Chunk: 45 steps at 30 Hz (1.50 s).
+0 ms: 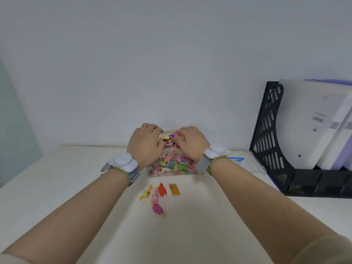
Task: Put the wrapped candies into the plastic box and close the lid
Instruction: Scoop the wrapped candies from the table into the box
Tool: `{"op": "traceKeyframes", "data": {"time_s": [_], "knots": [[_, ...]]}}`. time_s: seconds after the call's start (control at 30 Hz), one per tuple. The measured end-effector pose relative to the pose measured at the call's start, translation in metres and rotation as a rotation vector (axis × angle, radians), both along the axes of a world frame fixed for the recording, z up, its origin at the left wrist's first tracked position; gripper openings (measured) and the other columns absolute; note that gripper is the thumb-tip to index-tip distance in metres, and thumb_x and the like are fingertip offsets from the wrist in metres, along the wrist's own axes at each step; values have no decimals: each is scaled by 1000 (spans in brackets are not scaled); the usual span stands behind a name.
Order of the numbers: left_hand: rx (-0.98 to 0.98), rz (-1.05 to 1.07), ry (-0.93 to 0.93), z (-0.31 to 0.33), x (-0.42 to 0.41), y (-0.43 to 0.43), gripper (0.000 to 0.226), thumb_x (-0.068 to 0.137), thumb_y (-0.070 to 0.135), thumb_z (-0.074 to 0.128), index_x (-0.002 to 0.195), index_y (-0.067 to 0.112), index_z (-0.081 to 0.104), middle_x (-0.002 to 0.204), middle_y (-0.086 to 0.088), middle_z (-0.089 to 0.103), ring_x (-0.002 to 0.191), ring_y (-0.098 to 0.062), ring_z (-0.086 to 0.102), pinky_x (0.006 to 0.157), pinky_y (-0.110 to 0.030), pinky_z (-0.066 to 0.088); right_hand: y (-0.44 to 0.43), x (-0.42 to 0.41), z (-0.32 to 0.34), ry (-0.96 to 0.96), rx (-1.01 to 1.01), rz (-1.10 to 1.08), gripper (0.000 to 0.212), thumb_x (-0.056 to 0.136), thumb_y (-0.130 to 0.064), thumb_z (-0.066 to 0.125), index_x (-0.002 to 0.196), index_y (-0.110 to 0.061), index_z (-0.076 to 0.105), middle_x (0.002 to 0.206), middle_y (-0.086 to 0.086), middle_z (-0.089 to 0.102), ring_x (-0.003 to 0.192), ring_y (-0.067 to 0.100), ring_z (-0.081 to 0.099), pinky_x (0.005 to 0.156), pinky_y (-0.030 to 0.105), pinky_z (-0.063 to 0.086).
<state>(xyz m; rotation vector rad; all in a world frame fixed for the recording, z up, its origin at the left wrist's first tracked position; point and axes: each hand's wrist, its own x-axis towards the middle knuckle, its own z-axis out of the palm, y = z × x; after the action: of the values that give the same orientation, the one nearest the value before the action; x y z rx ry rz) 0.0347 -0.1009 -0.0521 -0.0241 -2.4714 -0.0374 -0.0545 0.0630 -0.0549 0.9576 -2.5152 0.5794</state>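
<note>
White table [209, 225] across the lower view, meeting a pale wall behind. Black perforated file rack [270, 134] at the far right edge of the table, holding white folders [312, 121] upright. Clear plastic box [171, 169] near the middle of the table, close to the wall, heaped with wrapped candies in many colours above its rim; lid position not discernible. Both forearms reaching forward from the bottom corners, each wrist strapped with a grey band carrying a white device. Left hand [145, 144] palm down over the left side of the box, fingers curled onto the heap; whether anything is gripped, impossible to tell. Right hand [191, 142] likewise palm down over the right side, fingertips bent into the pile, grasp equally unclear. Loose on the table just in front of the box, well apart from the hands: orange candy [174, 189], red candy [162, 190], yellow candy [146, 192], pale pink candy [155, 197], and nearest the camera a magenta dotted candy [157, 209].
</note>
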Motion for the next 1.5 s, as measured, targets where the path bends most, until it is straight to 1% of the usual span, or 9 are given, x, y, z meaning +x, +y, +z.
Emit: {"op": "traceKeyframes", "data": {"time_s": [0.1, 0.23, 0.33, 0.43, 0.63, 0.8, 1.13, 1.37, 1.5], "knots": [[-102, -87, 116, -8, 32, 4, 35, 88, 27, 42, 98, 11, 71, 101, -5, 67, 93, -28, 60, 73, -38, 49, 9, 37, -9, 69, -243, 140, 22, 92, -35, 47, 96, -23, 65, 94, -9, 62, 92, 12, 50, 80, 31, 42], [-62, -97, 11, -41, 74, 5, 35, 85, 26, 35, 92, 13, 66, 94, -1, 63, 79, -28, 62, 59, -32, 45, 24, 87, -37, -109, -24, 237, 30, 86, -59, 47, 91, -32, 59, 90, -18, 53, 88, 5, 49, 76, 31, 46], [211, 24, -36, -67, 88, 1, 24, 90, 13, 44, 96, 18, 67, 100, 4, 65, 88, -23, 63, 67, -31, 45, 25, 112, -70, -289, 214, 224, 78, 74, -82, 44, 138, -37, 40, 144, -7, 39, 133, 16, 32, 111, 40, 30], [573, 166, -45, -79, 89, 1, 26, 91, 7, 47, 95, 21, 69, 104, 5, 68, 97, -21, 63, 81, -33, 47, 8, 128, -98, -389, 299, 191, 100, 67, -88, 46, 149, -42, 12, 160, -4, 13, 147, 18, 7, 119, 48, 5], [1051, 295, 20, -95, 94, 2, 32, 85, 5, 45, 85, 24, 70, 99, 3, 71, 94, -22, 62, 80, -33, 47, -34, 133, -113, -200, 195, 119, 64, 79, -76, 42, 132, -41, 45, 132, -3, 45, 126, 23, 35, 107, 44, 27], [1101, 305, 0, -96, 93, 2, 33, 84, 3, 44, 84, 24, 69, 93, 0, 70, 89, -28, 63, 79, -37, 50, -36, 124, -108, -139, 172, 141, 34, 89, -53, 46, 99, -23, 56, 102, 1, 55, 98, 24, 50, 78, 34, 39], [1126, 321, -17, -95, 89, -2, 31, 85, 5, 44, 84, 23, 69, 92, -1, 70, 88, -29, 63, 80, -39, 52, -23, 110, -59, 148, 245, 155, 35, 92, -36, 42, 64, -16, 44, 59, 1, 49, 51, 25, 47, 47, 27, 31], [1015, 385, -51, -103, 82, -2, 29, 86, 12, 48, 76, 32, 65, 85, 10, 67, 81, -21, 61, 65, -29, 39, -43, 65, 28, 249, -56, 82, 34, 97, -40, 40, 79, -14, 52, 80, 3, 55, 75, 25, 53, 60, 33, 39], [971, 451, -58, -104, 76, -5, 29, 85, 13, 48, 72, 33, 63, 83, 12, 67, 75, -17, 57, 61, -27, 35, -48, 19, 20, -43, 83, 84, 40, 97, -47, 47, 110, -10, 57, 111, 8, 54, 104, 27, 53, 86, 38, 45]]}}
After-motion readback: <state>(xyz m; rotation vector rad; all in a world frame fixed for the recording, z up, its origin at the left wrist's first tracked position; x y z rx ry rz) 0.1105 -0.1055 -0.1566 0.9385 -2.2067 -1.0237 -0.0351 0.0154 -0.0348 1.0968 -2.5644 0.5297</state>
